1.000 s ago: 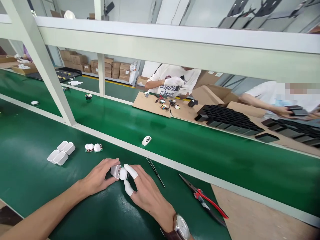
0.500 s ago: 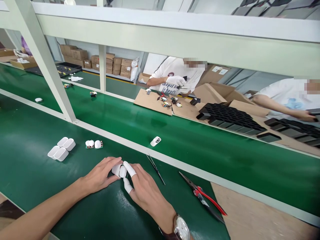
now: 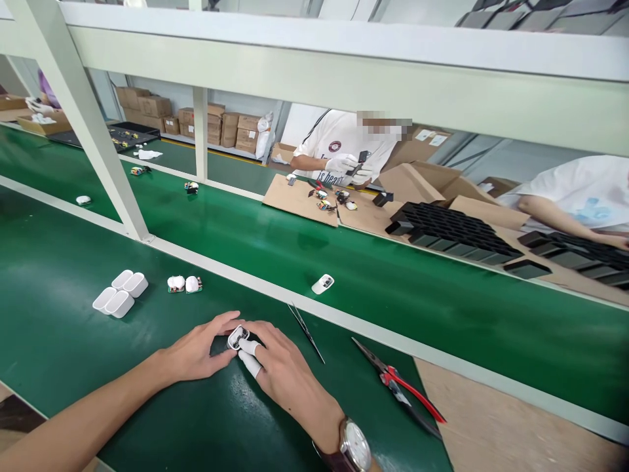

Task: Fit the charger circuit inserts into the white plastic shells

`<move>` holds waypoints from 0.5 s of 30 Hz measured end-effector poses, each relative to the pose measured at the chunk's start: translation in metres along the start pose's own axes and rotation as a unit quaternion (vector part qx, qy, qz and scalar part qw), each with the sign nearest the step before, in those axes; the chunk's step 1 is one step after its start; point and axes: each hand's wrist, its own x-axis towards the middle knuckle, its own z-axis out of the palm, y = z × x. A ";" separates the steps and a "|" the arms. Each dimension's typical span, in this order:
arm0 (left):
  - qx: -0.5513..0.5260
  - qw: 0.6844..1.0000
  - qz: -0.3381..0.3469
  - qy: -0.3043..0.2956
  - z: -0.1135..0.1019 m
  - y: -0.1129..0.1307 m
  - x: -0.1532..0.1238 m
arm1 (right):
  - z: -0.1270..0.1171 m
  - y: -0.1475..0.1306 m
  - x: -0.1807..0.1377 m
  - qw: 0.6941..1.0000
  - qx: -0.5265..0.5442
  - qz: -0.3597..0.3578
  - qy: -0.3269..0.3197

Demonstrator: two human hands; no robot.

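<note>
Both my hands meet on a small white plastic case (image 3: pixel 238 337) on the green mat. My left hand (image 3: pixel 199 349) pinches it from the left with thumb and fingers. From the right, my right hand (image 3: pixel 280 370) grips the same case, with white finger cots on the thumb and forefinger. The case's open face with dark insides points up and away. A watch sits on my right wrist.
Several empty white shells (image 3: pixel 120 294) and two small assembled parts (image 3: pixel 184 284) lie to the left. Tweezers (image 3: pixel 305 331) and red-handled pliers (image 3: pixel 400 387) lie to the right. A white case (image 3: pixel 323 284) rides the green conveyor. Two people work across it among black trays (image 3: pixel 455 233).
The case in my hands has been turned so its open face shows. The white case on the conveyor has drifted right. The view shifted slightly.
</note>
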 end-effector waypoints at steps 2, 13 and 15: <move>-0.005 1.000 0.009 0.012 0.000 0.001 0.001 | 0.005 0.000 0.001 1.000 0.013 0.006 0.002; 0.095 0.965 0.231 0.084 -0.005 0.001 0.003 | -0.008 0.010 0.000 0.991 0.104 0.081 -0.013; 0.109 0.962 0.235 0.083 -0.005 0.003 0.004 | -0.016 0.013 -0.001 0.990 0.113 0.089 -0.013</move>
